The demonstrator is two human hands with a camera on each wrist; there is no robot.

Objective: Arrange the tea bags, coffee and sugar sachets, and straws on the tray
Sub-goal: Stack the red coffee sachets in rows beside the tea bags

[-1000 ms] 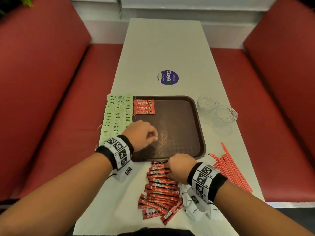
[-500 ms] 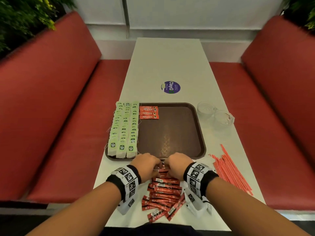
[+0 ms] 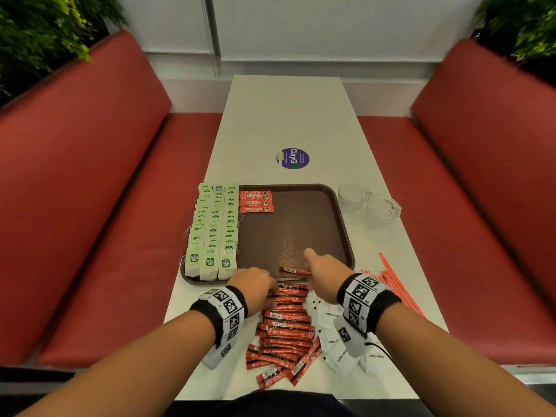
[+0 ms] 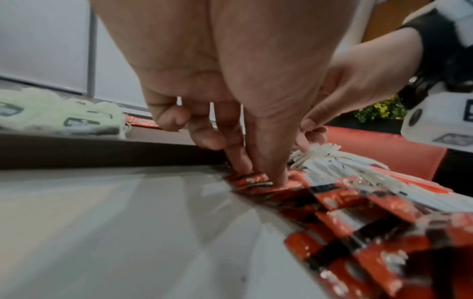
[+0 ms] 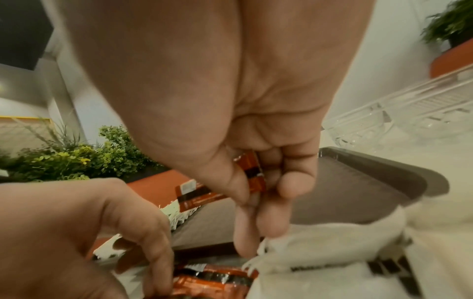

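Head view: we are in the coffee step, and we take the tray [image 3: 346, 233] as landmark throughout. Nearest us, in front of the tray's near rim, lies the loose pile of coffee sachets [image 3: 285, 332] on the table [image 3: 285, 115]. Our left hand [image 3: 252, 288] is down on the far end of that pile; the left wrist view shows thumb and fingertips [image 4: 243, 163] pinching the end of a top sachet.

Our right hand [image 3: 325, 273] hovers over the tray's near rim, thumb and fingers clamped on one coffee sachet [image 3: 293, 270], which sticks out to the left, above the tray floor. The right wrist view confirms the grasp.

Judgement: the next move should carry this sachet to the tray's far-left area and lay it flat below the three placed coffee sachets [image 3: 255, 201], label up, edges parallel. Nothing blocks that path; the middle of the tray is bare.

Tea bags [image 3: 212, 230] fill the tray's left side in three columns. Sugar sachets [image 3: 337, 347] lie in front of the tray's near-right corner, partly under our right wrist. Straws [image 3: 397, 284] lie off the tray's right side, and two glass cups [image 3: 370, 203] sit beyond the right rim. Sugar and straws remain untouched.
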